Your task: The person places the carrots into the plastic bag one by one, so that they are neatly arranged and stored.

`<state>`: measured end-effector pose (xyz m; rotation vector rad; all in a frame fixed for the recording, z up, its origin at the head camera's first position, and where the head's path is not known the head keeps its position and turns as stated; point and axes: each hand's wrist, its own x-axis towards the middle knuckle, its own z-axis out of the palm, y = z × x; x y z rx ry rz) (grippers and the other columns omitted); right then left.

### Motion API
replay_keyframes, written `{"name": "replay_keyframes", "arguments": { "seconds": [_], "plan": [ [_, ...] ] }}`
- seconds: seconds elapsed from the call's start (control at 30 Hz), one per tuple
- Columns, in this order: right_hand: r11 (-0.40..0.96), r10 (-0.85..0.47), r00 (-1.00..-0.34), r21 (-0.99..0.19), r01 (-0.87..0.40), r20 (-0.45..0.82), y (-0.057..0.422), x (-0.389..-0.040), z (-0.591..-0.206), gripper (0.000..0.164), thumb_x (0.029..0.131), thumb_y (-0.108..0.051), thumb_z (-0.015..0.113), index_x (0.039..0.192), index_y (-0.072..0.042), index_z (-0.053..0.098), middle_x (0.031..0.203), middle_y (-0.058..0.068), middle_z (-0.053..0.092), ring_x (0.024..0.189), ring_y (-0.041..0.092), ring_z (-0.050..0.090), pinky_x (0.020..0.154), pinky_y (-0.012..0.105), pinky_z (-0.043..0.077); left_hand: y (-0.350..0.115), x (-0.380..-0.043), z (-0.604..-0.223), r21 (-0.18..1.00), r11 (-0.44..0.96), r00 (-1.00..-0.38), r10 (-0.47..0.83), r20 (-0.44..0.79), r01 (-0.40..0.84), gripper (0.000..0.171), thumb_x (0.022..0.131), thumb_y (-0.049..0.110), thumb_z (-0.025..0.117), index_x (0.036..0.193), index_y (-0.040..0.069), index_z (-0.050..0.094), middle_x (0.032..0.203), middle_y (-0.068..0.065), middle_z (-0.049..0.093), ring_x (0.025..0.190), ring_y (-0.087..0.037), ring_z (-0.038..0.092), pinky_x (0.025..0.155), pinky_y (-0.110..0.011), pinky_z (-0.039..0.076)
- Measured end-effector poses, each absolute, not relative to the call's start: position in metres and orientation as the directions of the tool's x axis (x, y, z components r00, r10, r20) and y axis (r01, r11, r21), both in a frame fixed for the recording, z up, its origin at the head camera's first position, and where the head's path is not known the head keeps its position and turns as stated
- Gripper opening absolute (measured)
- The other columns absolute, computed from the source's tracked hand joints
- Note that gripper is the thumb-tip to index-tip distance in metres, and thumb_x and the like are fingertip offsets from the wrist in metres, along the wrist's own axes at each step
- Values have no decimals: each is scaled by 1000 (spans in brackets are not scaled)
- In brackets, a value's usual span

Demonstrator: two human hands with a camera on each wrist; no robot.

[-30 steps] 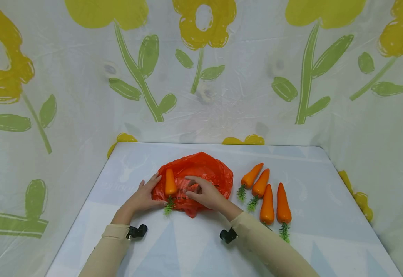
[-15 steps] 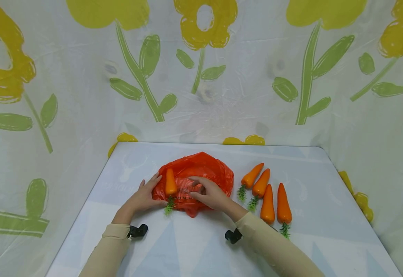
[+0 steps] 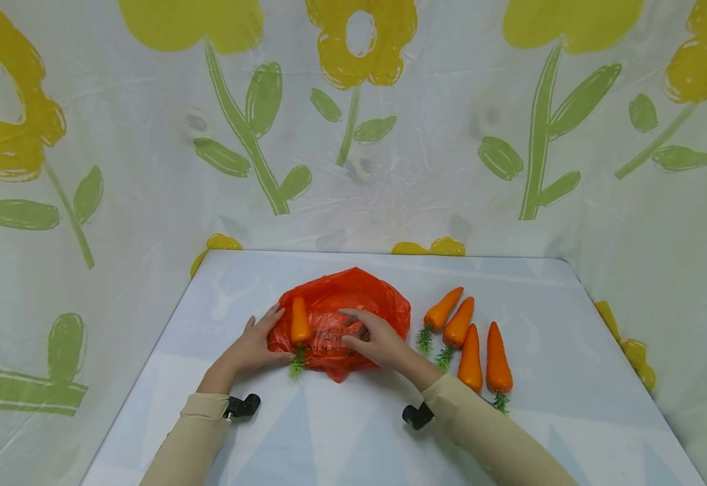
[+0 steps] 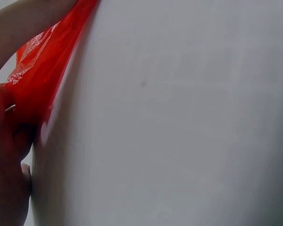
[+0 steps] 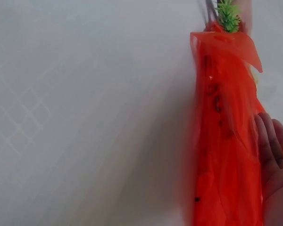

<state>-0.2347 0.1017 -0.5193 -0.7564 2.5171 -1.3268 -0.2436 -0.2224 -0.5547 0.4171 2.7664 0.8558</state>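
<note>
A red plastic bag (image 3: 353, 290) lies spread on the table with its mouth facing the person. One toy carrot (image 3: 300, 322) rests at the bag's left side, its green leaves (image 3: 298, 362) poking out past the front edge. My left hand (image 3: 252, 349) touches the left side of the bag, fingers extended and thumb close to those leaves. Over the right part of the bag is my right hand (image 3: 377, 341), fingers loosely bent and holding nothing. In the right wrist view its fingers (image 5: 269, 141) lie beside the red plastic.
Several more toy carrots lie right of the bag: two slanted ones (image 3: 444, 309) (image 3: 459, 322), and two upright-pointing ones (image 3: 470, 361) (image 3: 499, 361) near the right sleeve (image 3: 487, 432). A flower-printed curtain (image 3: 426, 148) surrounds the back and sides of the white table (image 3: 572, 378).
My right hand has drifted a little to the right, away from the carrot in the bag. The left hand, the bag and the carrots stay as they were.
</note>
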Motion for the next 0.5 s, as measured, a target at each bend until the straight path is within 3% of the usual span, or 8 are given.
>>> {"name": "replay_keyframes", "arguments": {
  "seconds": [0.5],
  "plan": [
    [481,-504,-861,-806,-345,68,118,-233,-522,59,98,-29,70,151,-18,48,127,3,64,89,13,61,81,29,56,-223,-243,-555,582,787,-937,330,-116,205,111,76,57,83,161,9,29,169,-13,18,151,-52,7,118,-70,10]
  ]
}}
